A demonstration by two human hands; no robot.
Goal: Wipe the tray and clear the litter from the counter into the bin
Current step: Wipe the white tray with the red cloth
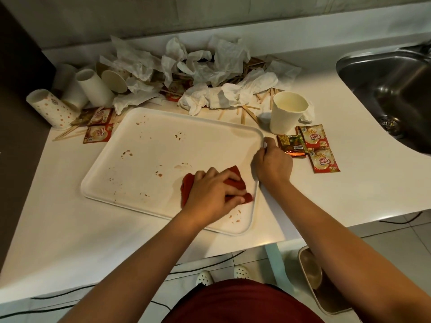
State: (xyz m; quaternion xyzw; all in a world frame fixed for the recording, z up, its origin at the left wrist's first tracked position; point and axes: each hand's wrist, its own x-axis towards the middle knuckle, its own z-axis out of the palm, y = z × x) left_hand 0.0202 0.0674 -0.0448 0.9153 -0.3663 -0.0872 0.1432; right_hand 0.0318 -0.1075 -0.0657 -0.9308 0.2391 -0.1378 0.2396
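A white tray with brown stains lies on the white counter. My left hand presses a red cloth flat on the tray's near right part. My right hand grips the tray's right rim. Behind the tray lies litter: crumpled tissues, wooden stir sticks, paper cups on their sides, an upright paper cup and red sachets. The bin stands on the floor under the counter's right end.
A steel sink is set in the counter at the right. More sachets and a dotted cup lie at the tray's far left. Black cables run across the tiled floor below.
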